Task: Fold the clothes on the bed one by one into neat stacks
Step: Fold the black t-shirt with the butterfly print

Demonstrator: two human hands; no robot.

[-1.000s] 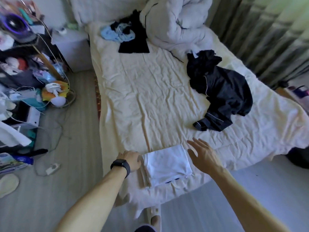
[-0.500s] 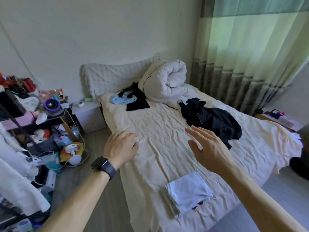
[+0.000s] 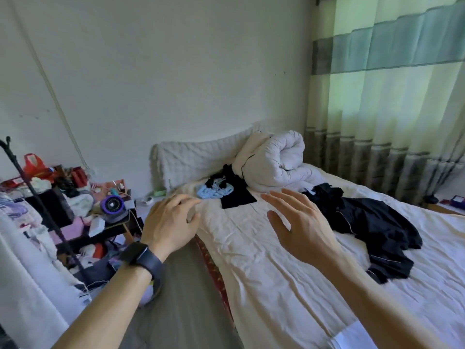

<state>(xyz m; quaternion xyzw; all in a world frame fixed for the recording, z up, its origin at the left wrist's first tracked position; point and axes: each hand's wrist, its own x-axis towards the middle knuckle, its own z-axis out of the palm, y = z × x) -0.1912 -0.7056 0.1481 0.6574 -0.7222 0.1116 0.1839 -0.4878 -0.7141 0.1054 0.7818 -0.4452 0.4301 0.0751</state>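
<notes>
Your left hand (image 3: 171, 222) and right hand (image 3: 302, 227) hover above the bed (image 3: 264, 273), fingers (image 3: 298, 202) loosely spread, holding nothing. A crumpled black garment (image 3: 372, 222) lies right of your right hand. A blue-and-black pile (image 3: 221, 192) sits by the rolled duvet (image 3: 271, 159).

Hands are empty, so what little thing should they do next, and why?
Probably reach the right hand to the crumpled black garment on the bed. Both it and the left hand are open and hold nothing, and that garment lies unfolded, closer than the blue and black pile.
</notes>
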